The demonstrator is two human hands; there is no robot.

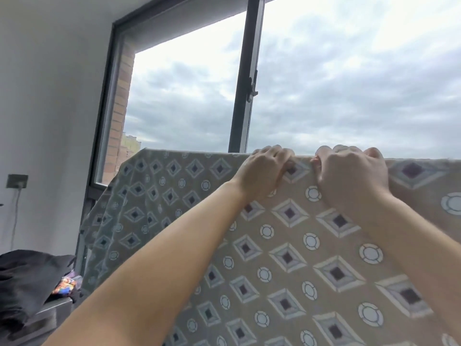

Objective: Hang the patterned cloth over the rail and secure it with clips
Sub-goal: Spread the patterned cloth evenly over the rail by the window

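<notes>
The patterned cloth, tan with diamonds and circles, hangs spread in front of the window, its top edge running straight across at hand height. The rail itself is hidden under that edge. My left hand grips the top edge with fingers curled over it. My right hand grips the same edge just to the right, the two hands almost touching. No clips are visible.
A large window with a dark frame and a latch stands behind the cloth. At the lower left lie a dark garment and a small colourful item on a grey surface. A wall socket sits on the left wall.
</notes>
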